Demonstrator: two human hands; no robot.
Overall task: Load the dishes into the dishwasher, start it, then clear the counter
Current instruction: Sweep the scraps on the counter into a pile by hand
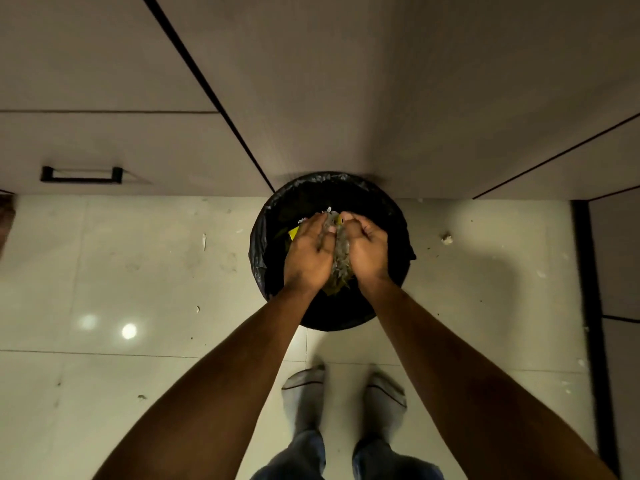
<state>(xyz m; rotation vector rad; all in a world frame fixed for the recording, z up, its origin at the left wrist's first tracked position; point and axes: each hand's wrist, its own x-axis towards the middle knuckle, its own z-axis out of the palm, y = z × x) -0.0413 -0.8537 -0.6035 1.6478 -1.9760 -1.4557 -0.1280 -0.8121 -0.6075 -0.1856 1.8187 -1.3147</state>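
Note:
A round bin with a black liner (388,216) stands on the floor against the cabinet fronts. Both my hands hover over its mouth, side by side. My left hand (309,252) and my right hand (366,251) are cupped together around a clump of grey-green scraps (340,259), which is squeezed between the palms and hangs down a little below them. Inside the bin a yellow piece of waste (294,232) and some white bits show past my fingers.
Beige cabinet fronts (346,98) rise behind the bin, with a black drawer handle (81,174) at the left. The glossy tiled floor (138,271) carries small crumbs and a white scrap (446,238). My socked feet (343,393) stand just before the bin.

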